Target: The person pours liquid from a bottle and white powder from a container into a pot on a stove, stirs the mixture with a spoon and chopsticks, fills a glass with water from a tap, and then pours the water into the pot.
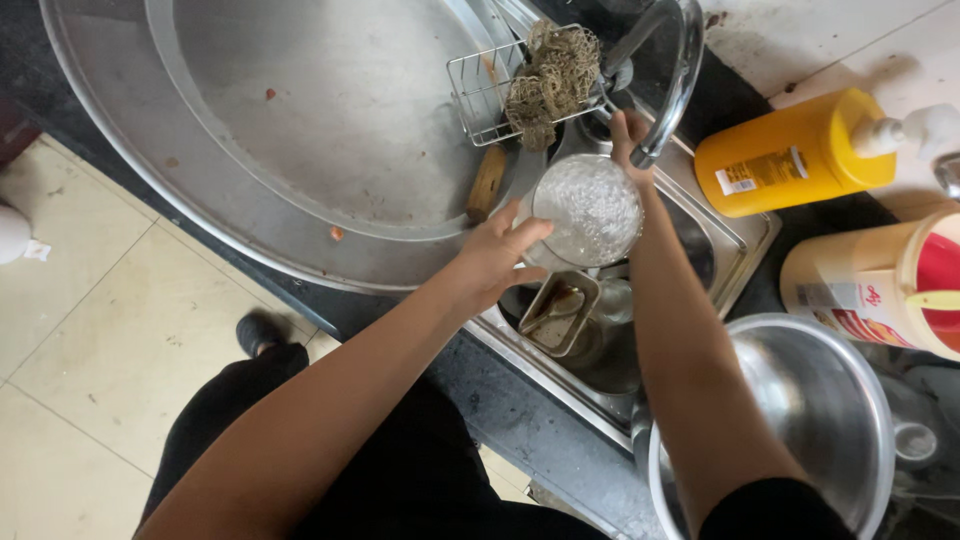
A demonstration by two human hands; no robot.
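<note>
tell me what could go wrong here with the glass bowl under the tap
1. The clear round glass bowl brims with frothing water, and the left hand has only a fingertip grip on its rim, so it could slip and break in the steel sink.
2. The right hand is up at the curved metal tap, so the bowl has little support from that side.
3. Overflow may splash the rectangular metal tin below and the black counter edge.

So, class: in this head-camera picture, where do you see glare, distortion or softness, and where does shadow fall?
Head view: daylight glare whitens the water in the glass bowl held by the left hand and right hand; the steel tray shines dully; wide-angle distortion curves the tray's rim; the sink basin lies in shadow; the yellow bottle is slightly soft.
</note>
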